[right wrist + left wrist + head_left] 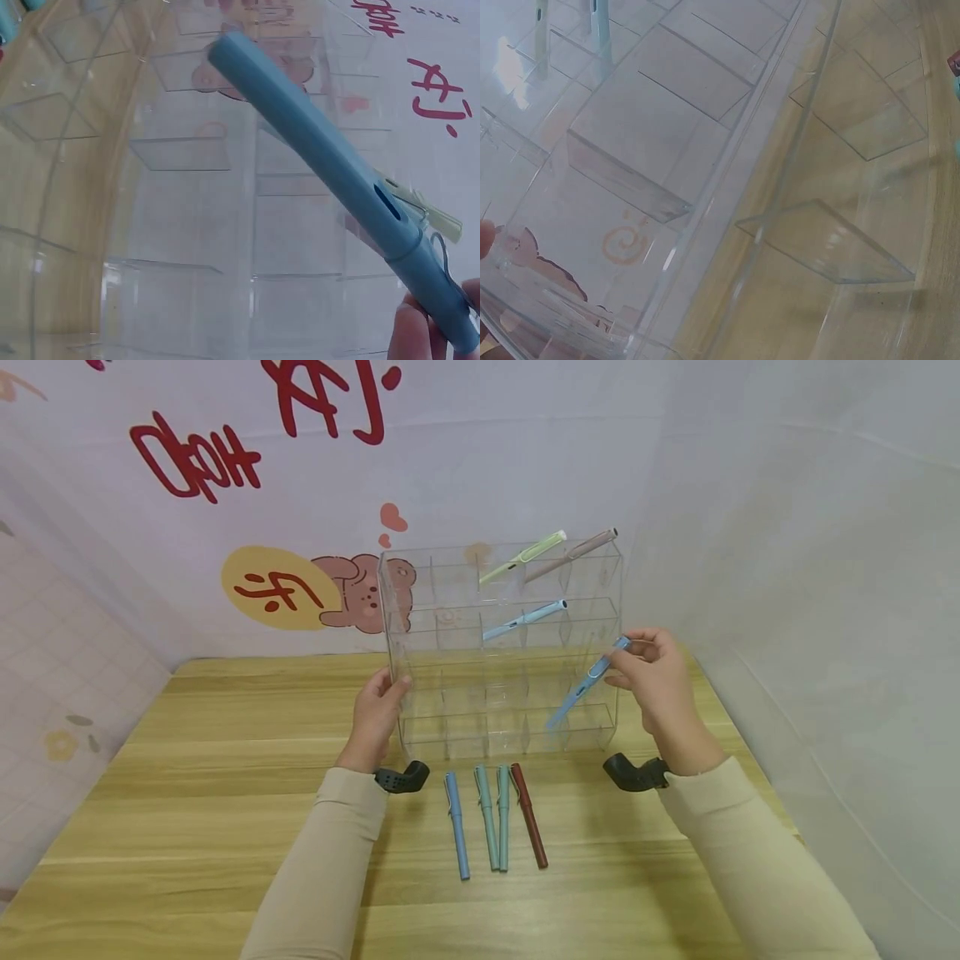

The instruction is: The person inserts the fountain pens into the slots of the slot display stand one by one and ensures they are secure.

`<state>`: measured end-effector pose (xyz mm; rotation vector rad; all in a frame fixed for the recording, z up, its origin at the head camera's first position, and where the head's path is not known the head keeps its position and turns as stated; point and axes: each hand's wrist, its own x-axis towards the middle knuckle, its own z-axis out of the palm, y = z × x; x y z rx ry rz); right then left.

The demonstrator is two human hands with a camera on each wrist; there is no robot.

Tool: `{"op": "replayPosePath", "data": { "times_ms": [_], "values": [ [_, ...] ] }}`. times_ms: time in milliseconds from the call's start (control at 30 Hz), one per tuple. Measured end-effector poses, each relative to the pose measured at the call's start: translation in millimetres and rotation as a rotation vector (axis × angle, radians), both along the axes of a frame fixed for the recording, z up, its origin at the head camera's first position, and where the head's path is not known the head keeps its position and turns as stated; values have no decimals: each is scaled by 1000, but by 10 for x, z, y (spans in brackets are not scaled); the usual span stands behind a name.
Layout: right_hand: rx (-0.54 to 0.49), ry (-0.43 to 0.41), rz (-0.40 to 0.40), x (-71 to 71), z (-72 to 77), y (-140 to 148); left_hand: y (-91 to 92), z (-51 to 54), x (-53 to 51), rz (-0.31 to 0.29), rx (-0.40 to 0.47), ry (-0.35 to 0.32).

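Observation:
A clear, many-compartment rack (431,723) stands upright on the wooden table. My left hand (375,714) grips its left side panel, thumb in front; only bits of its fingers show in the left wrist view. With my right hand (663,685) I pinch a blue pen (322,142) by its clipped cap end. The pen slants down to the left, its lower end at the lower right compartments; whether it touches the rack I cannot tell. A yellow-green pen (522,557) and a brownish pen (572,557) lean in the top row, a light-blue pen (525,620) in the row below.
In front of the rack lie a blue pen (457,827), two teal pens (487,818) and a dark red pen (530,817). Behind the table (225,760) hangs a white printed cloth (525,460). Another pale cloth (825,568) borders the right side.

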<state>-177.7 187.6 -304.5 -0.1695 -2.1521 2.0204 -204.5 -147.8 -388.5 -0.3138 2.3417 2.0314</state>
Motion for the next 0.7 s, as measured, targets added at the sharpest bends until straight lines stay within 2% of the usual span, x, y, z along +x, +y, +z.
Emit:
{"op": "replayPosePath", "data": {
  "times_ms": [333, 533, 700],
  "values": [
    [-262, 163, -157, -95, 202, 0, 16, -8, -5, 25, 20, 9],
    [-279, 243, -232, -165, 273, 16, 39, 2, 4, 35, 20, 7],
    [-308, 276, -282, -210, 318, 10, 48, -6, 1, 46, 11, 11]
  ]
}}
